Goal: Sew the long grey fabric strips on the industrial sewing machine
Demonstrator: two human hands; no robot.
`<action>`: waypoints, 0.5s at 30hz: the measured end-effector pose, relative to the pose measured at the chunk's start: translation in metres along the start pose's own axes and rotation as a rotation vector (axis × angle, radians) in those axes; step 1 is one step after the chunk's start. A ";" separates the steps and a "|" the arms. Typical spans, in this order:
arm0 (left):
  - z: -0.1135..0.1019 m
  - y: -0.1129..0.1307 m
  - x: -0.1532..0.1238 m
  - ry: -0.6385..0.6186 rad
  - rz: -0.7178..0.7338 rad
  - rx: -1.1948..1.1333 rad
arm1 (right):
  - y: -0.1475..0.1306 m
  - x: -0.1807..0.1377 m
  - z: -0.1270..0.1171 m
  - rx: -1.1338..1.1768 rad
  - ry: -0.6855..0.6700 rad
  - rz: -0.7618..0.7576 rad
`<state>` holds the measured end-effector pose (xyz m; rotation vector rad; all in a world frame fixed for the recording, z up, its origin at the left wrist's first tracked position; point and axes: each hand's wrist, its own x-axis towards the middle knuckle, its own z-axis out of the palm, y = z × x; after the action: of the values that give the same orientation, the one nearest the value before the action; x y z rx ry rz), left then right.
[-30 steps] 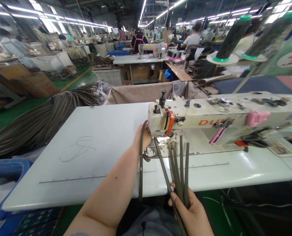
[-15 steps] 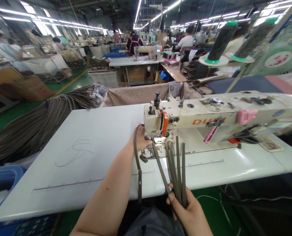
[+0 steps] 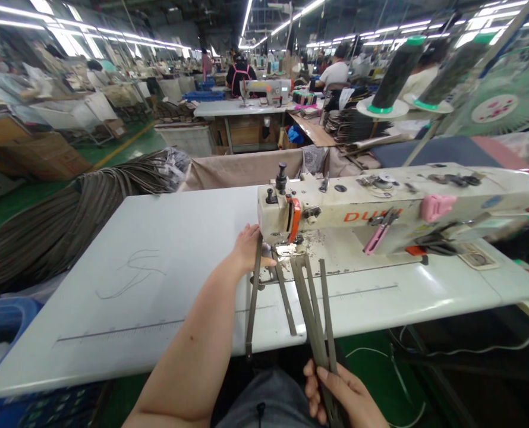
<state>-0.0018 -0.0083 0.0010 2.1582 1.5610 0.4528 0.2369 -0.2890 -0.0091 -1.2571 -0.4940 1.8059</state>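
My left hand [image 3: 247, 249] lies beside the needle end of a sewing machine [image 3: 358, 208], its fingers stretched out and the thumb pointing toward the presser foot. A narrow olive-grey strap [image 3: 254, 297] passes against this hand and hangs over the table's front edge. Another strap length [image 3: 286, 303] runs from the presser foot toward me, lying free on the tabletop. Low at the front, my right hand [image 3: 347, 395] is closed around a bunch of similar straps [image 3: 312, 321], whose far ends fan out near the needle plate.
Thread cones [image 3: 398, 74] stand behind the machine, with a fan [image 3: 496, 110] at the right. Loose threads [image 3: 135, 273] lie on the white table [image 3: 193, 238]. A large strap bundle [image 3: 68, 220] and blue bin [image 3: 10, 315] are at left. People sit at machines farther back.
My right hand has let go of the strap at the presser foot and drawn back with the bunch. The strap by my left hand now hangs straighter.
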 end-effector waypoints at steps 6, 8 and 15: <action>0.000 0.003 -0.002 0.025 0.016 -0.005 | -0.006 -0.009 0.002 -0.036 0.060 -0.067; 0.000 0.005 -0.003 0.024 0.018 -0.016 | -0.009 -0.010 0.003 -0.058 0.073 -0.111; -0.005 0.009 -0.005 -0.003 -0.010 -0.001 | -0.008 -0.012 0.008 -0.115 0.079 -0.136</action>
<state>0.0015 -0.0147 0.0096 2.1485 1.5683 0.4475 0.2348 -0.2932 0.0064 -1.3346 -0.6312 1.6270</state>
